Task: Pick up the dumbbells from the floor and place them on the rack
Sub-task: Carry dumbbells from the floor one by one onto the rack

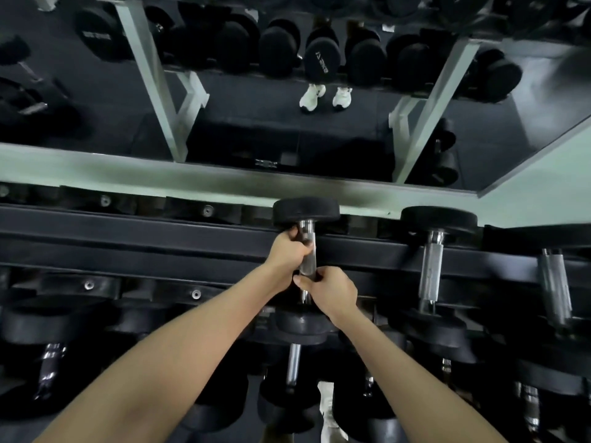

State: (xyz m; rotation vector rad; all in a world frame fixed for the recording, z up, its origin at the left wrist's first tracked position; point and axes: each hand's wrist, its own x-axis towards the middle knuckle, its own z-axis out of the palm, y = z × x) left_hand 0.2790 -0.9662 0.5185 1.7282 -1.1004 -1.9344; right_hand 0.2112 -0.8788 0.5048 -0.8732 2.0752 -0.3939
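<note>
Left hand (pixel 289 247) closed around the upper part of a chrome handle, fingers wrapped over the knurled metal just under the far black head. Right hand (pixel 326 289) closed on the same handle lower down, thumb pressed across the bar, close beside the left hand with a short strip of metal showing between them. Held by both: one dumbbell (pixel 307 251), lying across the top tier of the rack (pixel 160 238), far head over the rear rail, near head at the front rail (whether fully resting on the rails or carried a little above, cannot tell). Just to the right on the same tier, a second dumbbell (pixel 431 270), then a third one (pixel 555 289) partly cut by the frame edge. Below, on the lower tier, more dumbbells with black heads. Behind the rack, a mirror (pixel 287 129) with a pale frame, showing reflected dumbbells and a pair of white shoes (pixel 326 96).
</note>
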